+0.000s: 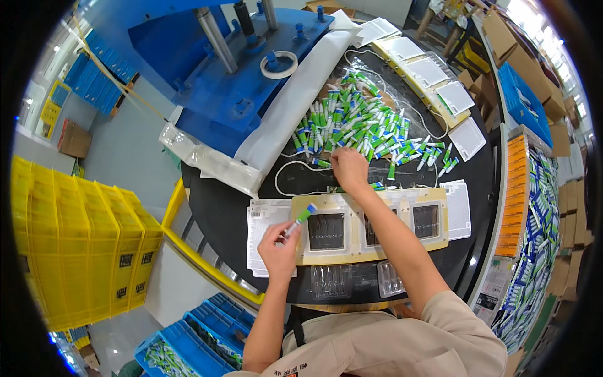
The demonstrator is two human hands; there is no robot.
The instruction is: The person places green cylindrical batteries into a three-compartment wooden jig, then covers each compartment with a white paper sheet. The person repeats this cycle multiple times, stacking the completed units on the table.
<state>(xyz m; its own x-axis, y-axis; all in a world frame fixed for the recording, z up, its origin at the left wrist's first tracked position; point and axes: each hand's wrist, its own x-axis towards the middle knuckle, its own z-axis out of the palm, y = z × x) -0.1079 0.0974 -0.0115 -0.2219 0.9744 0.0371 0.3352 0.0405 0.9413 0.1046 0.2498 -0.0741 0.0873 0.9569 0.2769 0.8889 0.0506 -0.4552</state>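
Note:
My left hand point(279, 250) is closed on a small green, blue and white tube point(304, 215), which tilts up and to the right over the near frame's left end. My right hand point(350, 168) reaches across to the near edge of a heap of the same kind of tubes point(358, 119). Its fingers point down and are drawn together; what they grip, if anything, is hidden. Below that arm lies a cream-coloured frame point(392, 246) with several dark rectangular openings. Printed white cards point(256, 242) stick out past its left end, and another card point(461, 207) past its right end.
A blue press point(232, 94) with metal columns stands at the far left, a white sheet point(301, 88) along its edge. Another frame with white cards point(427, 72) lies at the far right. Clear plastic blisters point(331, 281) sit at the near edge. Yellow crates point(81, 239) are stacked at left.

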